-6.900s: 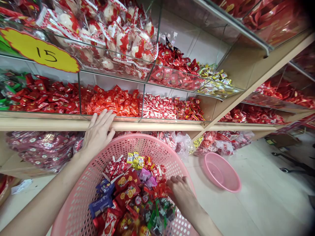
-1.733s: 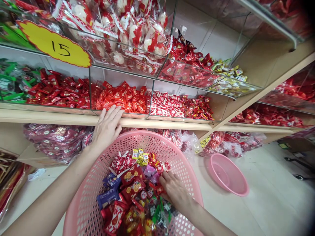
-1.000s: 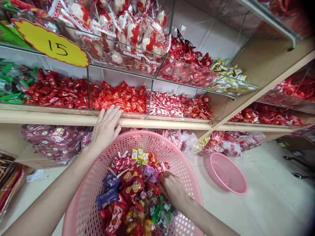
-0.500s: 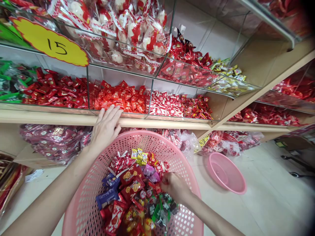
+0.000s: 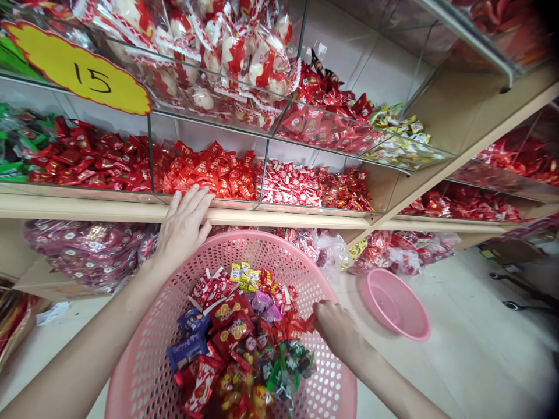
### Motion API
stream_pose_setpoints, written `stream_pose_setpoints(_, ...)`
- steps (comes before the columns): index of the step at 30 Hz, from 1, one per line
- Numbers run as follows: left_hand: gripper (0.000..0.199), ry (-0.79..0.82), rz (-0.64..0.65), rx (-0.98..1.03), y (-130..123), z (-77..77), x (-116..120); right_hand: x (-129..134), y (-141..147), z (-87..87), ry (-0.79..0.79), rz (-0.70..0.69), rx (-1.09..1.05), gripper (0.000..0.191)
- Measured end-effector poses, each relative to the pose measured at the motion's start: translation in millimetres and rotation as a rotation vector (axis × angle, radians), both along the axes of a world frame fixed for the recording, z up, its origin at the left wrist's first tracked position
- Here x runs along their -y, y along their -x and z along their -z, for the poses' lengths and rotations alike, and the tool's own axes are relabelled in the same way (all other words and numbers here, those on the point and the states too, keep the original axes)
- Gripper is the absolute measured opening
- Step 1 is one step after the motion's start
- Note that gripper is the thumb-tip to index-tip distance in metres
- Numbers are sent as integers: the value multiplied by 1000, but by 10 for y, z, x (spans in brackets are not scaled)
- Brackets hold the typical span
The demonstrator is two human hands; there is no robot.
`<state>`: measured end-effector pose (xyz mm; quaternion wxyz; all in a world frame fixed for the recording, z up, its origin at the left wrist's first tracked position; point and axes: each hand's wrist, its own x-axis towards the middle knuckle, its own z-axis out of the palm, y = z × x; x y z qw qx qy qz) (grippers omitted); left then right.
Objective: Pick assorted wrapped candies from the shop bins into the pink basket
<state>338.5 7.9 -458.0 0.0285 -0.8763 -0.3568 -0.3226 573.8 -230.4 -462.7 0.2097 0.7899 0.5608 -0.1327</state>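
A large pink perforated basket (image 5: 144, 349) holds a mixed heap of wrapped candies. My left hand (image 5: 186, 218) lies over the light wooden shelf edge, fingers stretched out against the low clear front of a bin of orange-red candies (image 5: 213, 171). Inside the basket's right side, my right hand (image 5: 336, 329) has curled fingers, with a red-wrapped candy (image 5: 309, 323) at their tips. Close by lie other red-wrapped candies (image 5: 290, 327), purple ones (image 5: 266, 305) and green ones (image 5: 286, 369). Toward the left of the heap are dark blue packets (image 5: 187, 349) and red packets with orange slices (image 5: 231, 320).
Clear-fronted bins of red-and-white candies (image 5: 292, 183) and dark red candies (image 5: 91, 157) line the shelf. A yellow price tag (image 5: 82, 73) reads 15. A pink basin (image 5: 397, 305) stands on the floor at right. Bagged goods (image 5: 87, 250) sit under the shelf.
My right hand has moved right and slightly up from the heap toward the basket wall, uncovering red-wrapped candies. My left hand stays on the shelf edge. The view has shifted slightly.
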Motion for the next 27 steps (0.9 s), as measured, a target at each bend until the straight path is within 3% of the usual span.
stream_pose_setpoints(12,53,-81,-24,-30,16,3,11,-10,44,207,-10,-13,1,43)
stream_pose_setpoints(15,53,-99,-37,-44,20,4,7,4,20,217,-78,-12,-13,34)
stream_pose_setpoints(18,54,-95,-48,-63,23,-1,6,98,-44,177,-243,28,-114,26)
stream_pose_setpoints(23,56,-62,-39,-59,19,-14,16,468,-262,157,-705,298,-341,42)
stream_pose_setpoints(27,55,-33,-37,-45,3,-18,25,788,-309,310,-868,663,-396,70)
